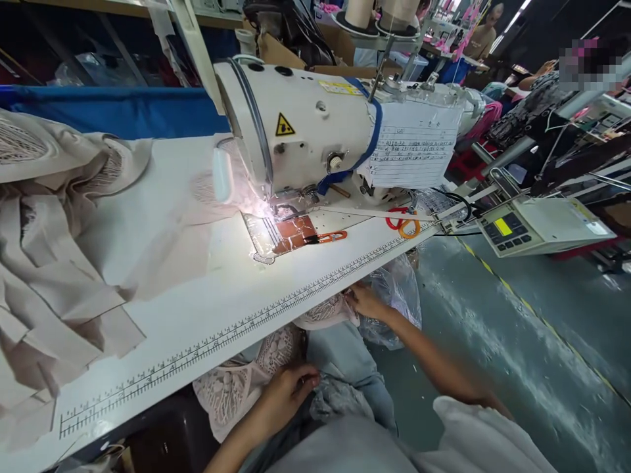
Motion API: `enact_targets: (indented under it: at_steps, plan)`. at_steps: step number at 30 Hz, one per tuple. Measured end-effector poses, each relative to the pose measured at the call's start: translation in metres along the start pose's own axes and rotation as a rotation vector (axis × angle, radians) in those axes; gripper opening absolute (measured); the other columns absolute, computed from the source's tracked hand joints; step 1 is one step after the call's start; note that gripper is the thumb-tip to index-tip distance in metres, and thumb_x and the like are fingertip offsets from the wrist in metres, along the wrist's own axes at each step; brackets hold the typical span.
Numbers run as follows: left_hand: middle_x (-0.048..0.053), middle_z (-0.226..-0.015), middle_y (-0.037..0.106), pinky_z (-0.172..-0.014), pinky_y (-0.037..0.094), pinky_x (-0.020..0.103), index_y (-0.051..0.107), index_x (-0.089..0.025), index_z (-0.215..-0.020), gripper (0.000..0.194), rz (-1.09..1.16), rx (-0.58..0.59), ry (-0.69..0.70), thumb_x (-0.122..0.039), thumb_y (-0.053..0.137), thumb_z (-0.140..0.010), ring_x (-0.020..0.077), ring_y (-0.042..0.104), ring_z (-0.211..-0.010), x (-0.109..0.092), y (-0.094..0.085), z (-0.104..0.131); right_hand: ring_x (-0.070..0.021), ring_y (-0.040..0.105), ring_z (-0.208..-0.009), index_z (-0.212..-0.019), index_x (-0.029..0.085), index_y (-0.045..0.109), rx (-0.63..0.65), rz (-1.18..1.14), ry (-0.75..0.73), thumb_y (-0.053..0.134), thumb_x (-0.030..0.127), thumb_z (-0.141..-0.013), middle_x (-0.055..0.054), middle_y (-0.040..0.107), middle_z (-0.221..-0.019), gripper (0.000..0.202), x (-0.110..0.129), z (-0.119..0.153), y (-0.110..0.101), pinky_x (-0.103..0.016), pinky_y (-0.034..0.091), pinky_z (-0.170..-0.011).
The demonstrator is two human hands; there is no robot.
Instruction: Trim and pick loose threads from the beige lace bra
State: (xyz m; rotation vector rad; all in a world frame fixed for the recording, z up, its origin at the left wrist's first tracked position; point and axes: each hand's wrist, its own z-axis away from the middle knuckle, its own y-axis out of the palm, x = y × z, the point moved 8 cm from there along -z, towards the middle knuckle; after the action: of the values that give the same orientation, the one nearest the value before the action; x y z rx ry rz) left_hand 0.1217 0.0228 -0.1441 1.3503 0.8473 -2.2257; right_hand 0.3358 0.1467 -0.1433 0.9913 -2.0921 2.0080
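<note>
A beige lace bra lies across my lap below the table edge, its patterned cups partly under the table. My left hand is beside it, over my lap, with fingers curled together; what they hold, if anything, is hidden. Farther right, my right hand pinches the edge of a beige lace cup just under the table's front edge. I cannot tell whether this cup belongs to the same bra. Clear plastic hangs behind my right hand.
A sewing machine stands on the white table, its needle area lit. Near it lie an orange-handled tool and scissors with red and orange handles. Beige fabric pieces pile at left. A control panel juts out right.
</note>
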Motion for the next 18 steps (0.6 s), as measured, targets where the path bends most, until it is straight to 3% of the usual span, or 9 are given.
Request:
enact_targets:
  at_steps: [6,10,13,16,18]
  plan:
    - [0.007,-0.091,0.071,-0.075,0.05,0.028,0.067,-0.018,-0.092,0.027,-0.042,-0.139,0.035,-0.027,0.043,-0.098,0.0203,0.067,-0.085,-0.009,-0.01,-0.01,-0.0219,0.062,-0.082,-0.095,0.018,0.061,-0.262,0.047,-0.062,0.037,0.013,-0.097,-0.009,0.064,-0.088,0.024,0.019,0.022,-0.036,-0.034,0.052,-0.071]
    - [0.013,-0.111,0.07,-0.095,0.052,0.037,0.068,-0.016,-0.103,0.028,-0.254,-0.223,0.268,-0.013,0.041,-0.095,0.0245,0.064,-0.109,-0.041,-0.011,-0.042,-0.0218,0.058,-0.077,-0.092,0.021,0.063,-0.397,0.126,-0.243,0.045,0.021,-0.096,-0.006,0.063,-0.082,0.018,0.061,0.024,-0.077,-0.037,0.05,-0.075]
    - [0.01,-0.14,0.06,-0.116,0.038,0.042,0.064,-0.018,-0.125,0.043,-0.402,-0.188,0.392,-0.004,0.043,-0.091,0.0247,0.047,-0.137,-0.062,-0.001,-0.087,-0.0234,0.058,-0.091,-0.099,0.02,0.065,-0.447,0.195,-0.273,0.047,0.018,-0.097,-0.009,0.064,-0.094,0.018,0.084,-0.02,-0.115,-0.04,0.049,-0.087]
    - [0.018,-0.15,0.049,-0.119,0.031,0.053,0.055,-0.012,-0.137,0.047,-0.504,-0.203,0.331,-0.005,0.048,-0.092,0.0318,0.041,-0.142,-0.065,0.003,-0.139,-0.0235,0.056,-0.107,-0.101,0.017,0.066,-0.219,0.411,-0.029,0.044,0.017,-0.1,-0.011,0.064,-0.108,0.023,0.076,-0.106,-0.134,-0.038,0.046,-0.099]
    - [0.02,-0.147,0.051,-0.114,0.035,0.06,0.054,-0.012,-0.137,0.042,-0.546,-0.23,0.274,-0.014,0.054,-0.095,0.0344,0.046,-0.138,-0.062,0.003,-0.166,-0.026,0.055,-0.114,-0.111,0.012,0.065,-0.202,0.457,0.061,0.042,0.012,-0.099,-0.016,0.062,-0.119,0.026,0.071,-0.156,-0.148,-0.039,0.047,-0.098]
